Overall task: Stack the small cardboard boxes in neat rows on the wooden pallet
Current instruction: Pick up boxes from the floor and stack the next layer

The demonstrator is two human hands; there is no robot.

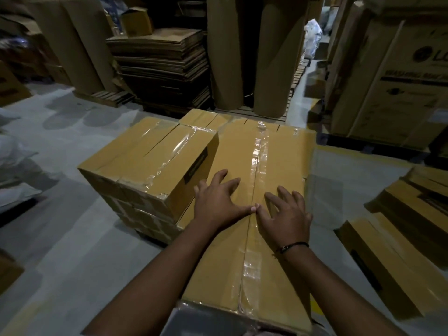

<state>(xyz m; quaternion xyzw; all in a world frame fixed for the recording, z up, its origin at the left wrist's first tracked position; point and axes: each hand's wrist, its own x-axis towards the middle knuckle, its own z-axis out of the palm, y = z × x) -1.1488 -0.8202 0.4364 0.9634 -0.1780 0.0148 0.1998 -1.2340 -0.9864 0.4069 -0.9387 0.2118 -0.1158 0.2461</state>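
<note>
A long taped cardboard box (269, 161) lies on top of the stack in front of me, a strip of clear tape along its middle seam. My left hand (218, 200) and my right hand (283, 214) both rest flat on its lid with spread fingers, thumbs touching at the seam. To the left a second taped box (145, 161) sits higher, on top of other taped boxes (143, 214). Another box top (201, 118) shows behind it. The pallet under the stack is hidden.
More cardboard boxes (397, 243) lie on the floor at right. Behind stand a pile of flat cardboard sheets (164, 64), tall cardboard rolls (225, 57) and a large printed carton (397, 76). Grey floor (72, 238) spreads at left, with white sacks (12, 161).
</note>
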